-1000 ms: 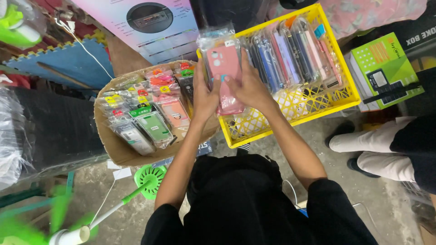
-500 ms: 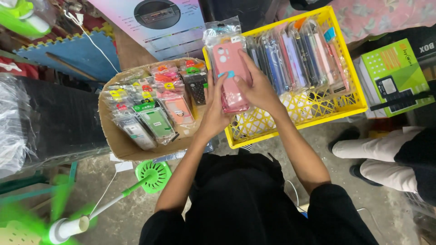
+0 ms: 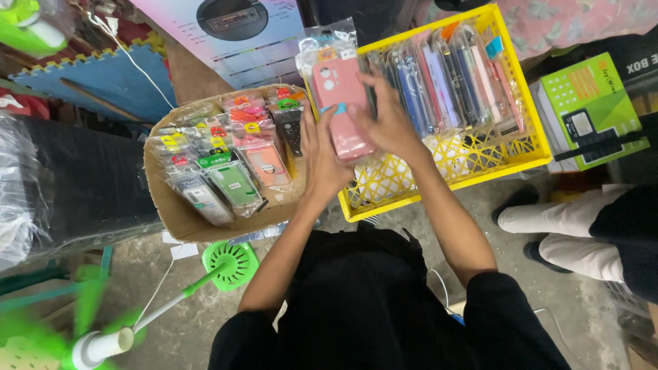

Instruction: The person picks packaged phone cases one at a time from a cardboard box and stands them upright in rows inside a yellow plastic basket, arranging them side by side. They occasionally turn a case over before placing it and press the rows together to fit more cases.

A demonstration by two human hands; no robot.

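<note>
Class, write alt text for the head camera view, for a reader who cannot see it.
Seen from above, a person's left hand and right hand hold a pink phone case in a clear packet over a yellow crate packed with upright cases. A cardboard box of more packaged cases sits to the left, and a green fan stands on the floor below.

A cardboard box (image 3: pixel 179 212) of packaged phone cases (image 3: pixel 233 179) sits left of a crate (image 3: pixel 528 147); a standing fan (image 3: pixel 229 264) lies before the box.
</note>
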